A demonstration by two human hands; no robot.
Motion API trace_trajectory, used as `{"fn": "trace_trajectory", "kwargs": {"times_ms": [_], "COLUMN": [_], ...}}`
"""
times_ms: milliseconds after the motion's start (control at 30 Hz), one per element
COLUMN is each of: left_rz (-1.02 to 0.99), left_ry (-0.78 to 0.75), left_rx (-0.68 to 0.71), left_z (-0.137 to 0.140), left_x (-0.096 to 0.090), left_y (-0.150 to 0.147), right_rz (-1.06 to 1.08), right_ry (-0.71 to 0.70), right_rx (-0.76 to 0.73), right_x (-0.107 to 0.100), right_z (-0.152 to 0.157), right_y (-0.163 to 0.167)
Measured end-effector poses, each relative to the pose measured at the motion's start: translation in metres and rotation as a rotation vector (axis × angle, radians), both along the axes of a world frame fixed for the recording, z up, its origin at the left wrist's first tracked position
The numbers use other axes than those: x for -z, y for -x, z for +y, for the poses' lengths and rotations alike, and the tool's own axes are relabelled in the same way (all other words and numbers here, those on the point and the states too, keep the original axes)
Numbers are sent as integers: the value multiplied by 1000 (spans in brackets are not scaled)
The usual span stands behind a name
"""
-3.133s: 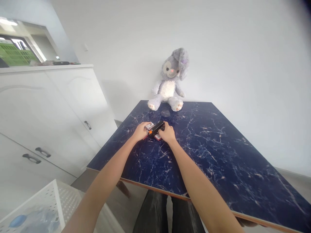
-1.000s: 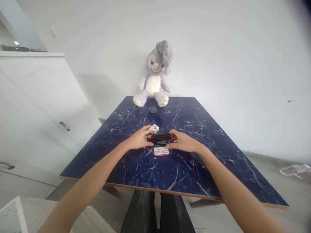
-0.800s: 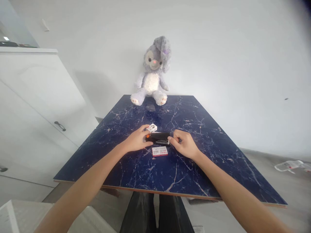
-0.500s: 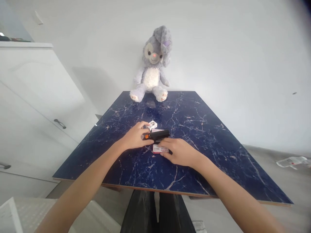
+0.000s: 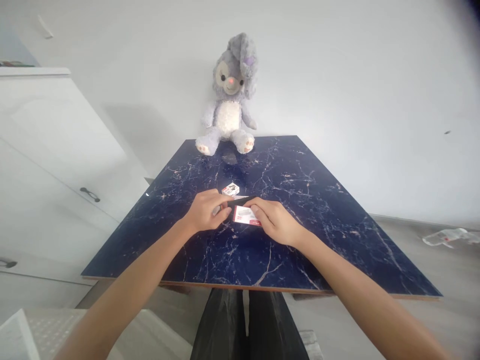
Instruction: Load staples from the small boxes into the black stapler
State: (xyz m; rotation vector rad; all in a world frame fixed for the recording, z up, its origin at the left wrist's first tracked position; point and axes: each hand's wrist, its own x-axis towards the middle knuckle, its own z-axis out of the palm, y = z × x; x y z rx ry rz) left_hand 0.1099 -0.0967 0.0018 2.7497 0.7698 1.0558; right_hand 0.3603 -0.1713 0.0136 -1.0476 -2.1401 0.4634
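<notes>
A black stapler (image 5: 241, 201) lies between my hands, most of it hidden by fingers and a box. My left hand (image 5: 206, 211) is closed at its left end, thumb and fingers pinched together. My right hand (image 5: 276, 221) grips a white and red box (image 5: 244, 215), thumb across its printed face, in front of the stapler. The right fingers also lie along the stapler's far end; whether they grip it is hidden. Just beyond, a small white printed box (image 5: 230, 189) rests on the table. A white edge of something (image 5: 240, 197) shows behind the stapler.
The blue marble-patterned table (image 5: 300, 200) has a front edge close to my legs (image 5: 249, 325). A grey plush rabbit (image 5: 229, 100) sits at the back against the wall. A white cabinet (image 5: 48, 165) stands left, and clear plastic packaging (image 5: 450, 236) lies on the floor at right.
My right hand has lifted the white and red box and turned its printed face toward me. My left fingers have drawn back from the small box and closed at the stapler's end. The view shifted slightly.
</notes>
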Motion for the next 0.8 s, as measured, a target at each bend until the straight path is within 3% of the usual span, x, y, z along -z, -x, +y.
{"fn": "trace_trajectory", "kwargs": {"times_ms": [100, 267, 333, 467, 533, 633, 800], "left_rz": [25, -102, -165, -269, -287, -322, -429], "left_ry": [-46, 64, 219, 707, 849, 906, 862], "left_rx": [69, 150, 156, 246, 283, 264, 183], "left_z": [-1, -15, -21, -26, -25, -21, -13], "left_x": [7, 10, 7, 0, -2, -4, -5], "left_y": [-1, -9, -13, -21, -22, -21, -16], "right_rz": [24, 33, 54, 87, 91, 95, 100], "right_ry": [-75, -93, -82, -66, -56, -75, -207], "right_rx": [15, 19, 25, 67, 84, 90, 78], "right_x": [-1, 0, 1, 3, 4, 3, 2], "right_z": [-2, -1, 0, 0, 0, 0, 2], "right_y": [2, 2, 3, 4, 4, 4, 3]}}
